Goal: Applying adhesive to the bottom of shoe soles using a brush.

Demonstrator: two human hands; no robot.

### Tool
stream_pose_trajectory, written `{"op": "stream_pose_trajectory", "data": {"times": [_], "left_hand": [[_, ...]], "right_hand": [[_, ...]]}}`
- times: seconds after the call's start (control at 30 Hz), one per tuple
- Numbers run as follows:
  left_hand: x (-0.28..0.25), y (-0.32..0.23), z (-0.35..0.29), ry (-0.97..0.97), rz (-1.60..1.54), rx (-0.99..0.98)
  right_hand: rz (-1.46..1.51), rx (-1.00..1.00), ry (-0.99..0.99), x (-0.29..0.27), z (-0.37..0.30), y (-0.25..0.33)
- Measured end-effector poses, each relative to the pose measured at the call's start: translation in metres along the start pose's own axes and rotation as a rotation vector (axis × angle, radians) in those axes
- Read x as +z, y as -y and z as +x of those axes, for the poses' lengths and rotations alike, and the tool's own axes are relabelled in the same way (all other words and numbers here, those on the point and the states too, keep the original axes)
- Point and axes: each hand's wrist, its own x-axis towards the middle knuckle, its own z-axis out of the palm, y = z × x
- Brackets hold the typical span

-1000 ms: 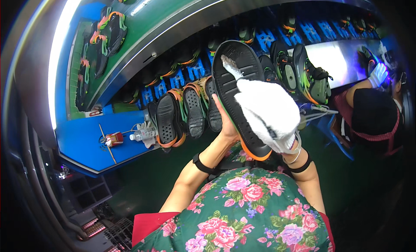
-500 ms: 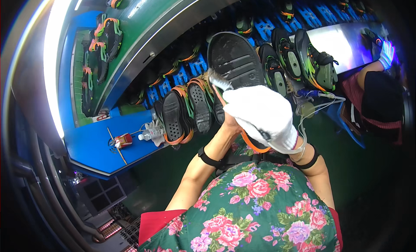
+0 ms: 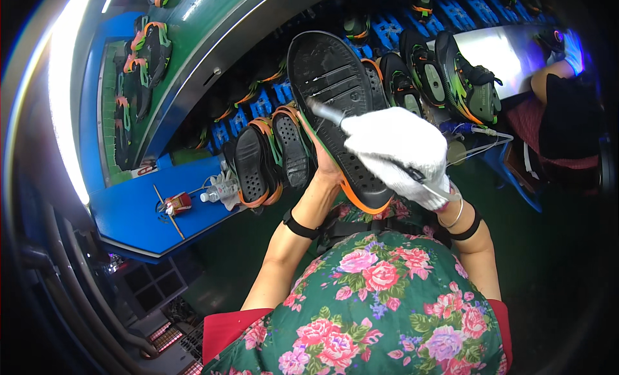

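left hand (image 3: 322, 165) holds shoe (image 3: 338, 110); gloved right hand (image 3: 400, 152) atop.

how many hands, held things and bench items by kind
Black rubber shoe sole with orange rim, held up: 1
White-gloved right hand: 1
Bare left hand: 1
Thin brush-like tool: 1
Clear plastic bottle: 1
Total: 5
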Motion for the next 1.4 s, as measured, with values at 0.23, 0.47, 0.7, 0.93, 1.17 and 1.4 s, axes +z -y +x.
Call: {"op": "stream_pose_trajectory", "data": {"times": [0.23,0.47,0.7,0.93,1.17,1.4], "left_hand": [[0.022,-0.006,0.011,-0.048,0.229,-0.031],[0.035,-0.008,0.018,-0.120,0.118,-0.149],[0.035,-0.018,0.022,-0.134,0.218,-0.021],[0.036,-0.026,0.026,-0.155,0.286,-0.001],[0.030,-0.034,0.029,-0.114,0.370,0.017],[0.039,-0.041,0.035,-0.026,0.485,0.068]], "right_hand": [[0.033,-0.053,0.117,0.001,-0.008,0.007],[0.095,0.083,0.143,0.009,-0.031,0.003],[0.029,0.014,0.052,-0.001,-0.023,0.000],[0.085,0.006,0.113,0.000,-0.024,0.012],[-0.019,-0.070,0.109,0.003,-0.033,0.012],[-0.045,-0.045,0.109,-0.001,-0.037,0.011]]}}
